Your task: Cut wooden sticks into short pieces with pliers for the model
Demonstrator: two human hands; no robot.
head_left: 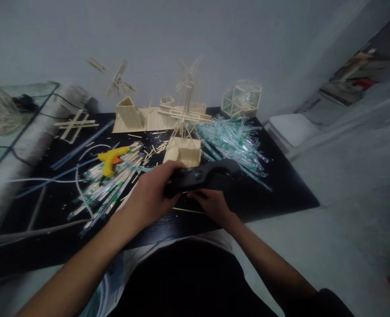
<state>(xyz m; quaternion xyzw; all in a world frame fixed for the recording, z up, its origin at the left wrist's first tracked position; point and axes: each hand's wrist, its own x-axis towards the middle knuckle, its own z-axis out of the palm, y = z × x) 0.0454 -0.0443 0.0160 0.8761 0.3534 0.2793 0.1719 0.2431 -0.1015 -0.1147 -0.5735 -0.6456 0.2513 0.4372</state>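
My left hand [155, 189] is wrapped round a black curved hand tool [201, 174]. The tool is held level above the near part of the table, and its exact kind is unclear. Just below it, my right hand [213, 204] has its fingers pinched together; whatever lies between them is hidden. A thin wooden stick [190, 211] lies under that hand. Directly beyond the tool stands a wooden windmill model [184, 149] with a box-like base and crossed blades.
A yellow glue gun [113, 159] rests on plastic-wrapped sticks [107, 193] at the left, its white cable [77, 176] curling nearby. More wrapped sticks [236, 143] are heaped at the right. Other windmill models [128, 115] and a geometric frame [243, 99] stand along the wall.
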